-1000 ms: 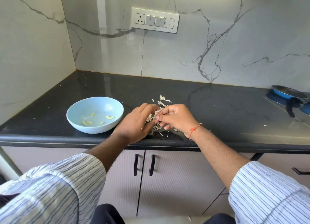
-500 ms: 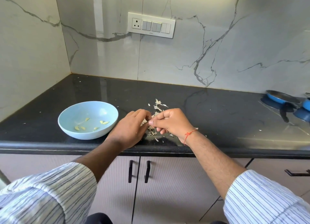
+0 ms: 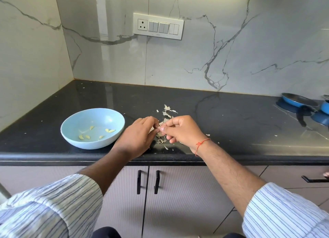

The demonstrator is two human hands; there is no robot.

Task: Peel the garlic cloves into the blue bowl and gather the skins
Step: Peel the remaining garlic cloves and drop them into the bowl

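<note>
A light blue bowl [image 3: 71,130] stands on the black counter at the left, with several peeled garlic cloves [image 3: 108,130] lying in it. Just right of the bowl, my left hand [image 3: 137,136] and my right hand [image 3: 183,130] meet fingertip to fingertip over a heap of papery garlic skins [image 3: 161,139]. The fingers of both hands are curled and pinch something small between them; it is mostly hidden, so I cannot tell clove from skin. More skins [image 3: 168,111] lie scattered behind the hands.
The black counter [image 3: 231,123] ends in a rounded front edge near my wrists. Blue pans [image 3: 299,102] stand at the far right. A marble wall with a switch plate [image 3: 158,26] rises behind. Cabinet doors with black handles [image 3: 147,181] are below.
The view has shifted a little, so bowl and hands sit slightly differently in frame. Both hands stay together over the skins, working the small piece between the fingertips.
</note>
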